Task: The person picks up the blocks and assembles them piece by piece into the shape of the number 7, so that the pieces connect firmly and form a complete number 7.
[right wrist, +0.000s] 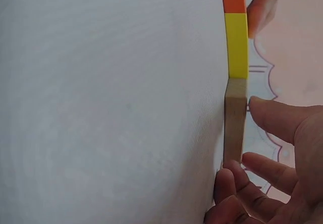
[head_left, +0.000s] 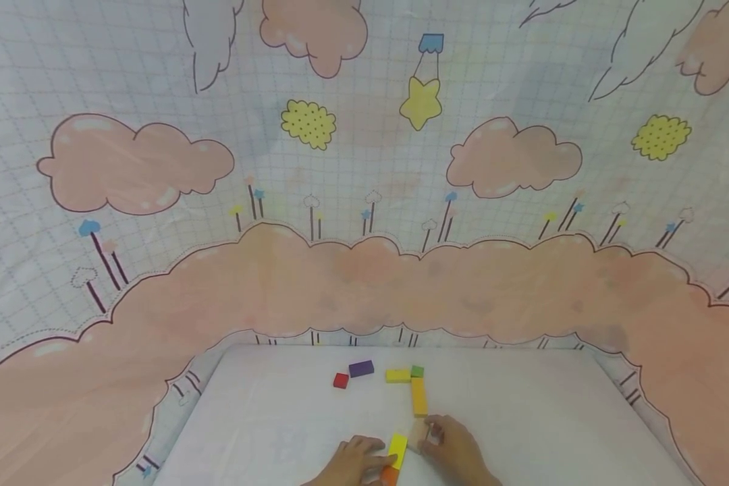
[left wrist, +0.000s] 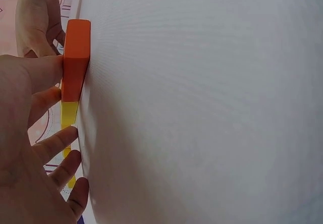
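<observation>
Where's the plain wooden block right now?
In the head view, the wooden block is low, slightly right of centre, touched by the right hand, just below the amber block.

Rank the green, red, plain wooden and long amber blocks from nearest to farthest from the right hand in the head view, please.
1. Plain wooden block: touching the right hand.
2. Long amber block: just beyond it.
3. Green block: at that one's far end.
4. Red block: leftmost.
</observation>
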A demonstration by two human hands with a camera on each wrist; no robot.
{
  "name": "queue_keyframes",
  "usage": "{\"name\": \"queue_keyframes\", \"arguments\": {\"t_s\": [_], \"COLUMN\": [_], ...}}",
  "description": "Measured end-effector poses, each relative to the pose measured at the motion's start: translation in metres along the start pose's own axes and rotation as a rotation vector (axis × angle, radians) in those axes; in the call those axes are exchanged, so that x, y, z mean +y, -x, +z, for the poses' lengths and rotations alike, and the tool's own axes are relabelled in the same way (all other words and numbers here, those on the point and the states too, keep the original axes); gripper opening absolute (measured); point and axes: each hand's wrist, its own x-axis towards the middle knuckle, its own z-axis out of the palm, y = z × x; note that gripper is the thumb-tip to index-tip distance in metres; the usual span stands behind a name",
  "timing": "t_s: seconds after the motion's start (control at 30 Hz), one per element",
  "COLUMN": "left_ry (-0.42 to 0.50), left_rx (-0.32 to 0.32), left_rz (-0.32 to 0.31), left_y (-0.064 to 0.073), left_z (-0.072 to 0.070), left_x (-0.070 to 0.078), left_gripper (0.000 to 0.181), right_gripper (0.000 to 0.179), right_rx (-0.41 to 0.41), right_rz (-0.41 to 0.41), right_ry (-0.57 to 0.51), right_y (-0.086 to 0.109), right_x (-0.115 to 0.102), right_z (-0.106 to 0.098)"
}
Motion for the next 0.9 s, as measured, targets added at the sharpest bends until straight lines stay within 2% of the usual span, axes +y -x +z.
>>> {"name": "queue_keyframes", "arguments": {"t_s": [0.37, 0.67, 0.9], "left_ry": [-0.02, 0.005, -0.017], "left_rx": [0.009, 0.007, 0.02], "left_rz": [0.034, -0.003, 0.0], "left_y": [0.0004, -0.0007, -0.003], "left_z": [0.0031, 0.0056, 0.0074], "left_x": [-0.0045, -0.0037, -0.0041], "left_gripper": [0.055, 0.055, 0.054], "right_gripper": [0.044, 0.045, 0.045], "right_rx": [-0.003, -0.017, -0.014], "right_rz": [0.008, 0.038, 0.04], "right_ry": [0.0, -0.01, -0.011], "right_y": [-0.0007, -0.0018, -0.0031], "right_x": [0.0005, -0.0003, -0.0007], "right_z": [0.0012, 0.0027, 0.0021]}}
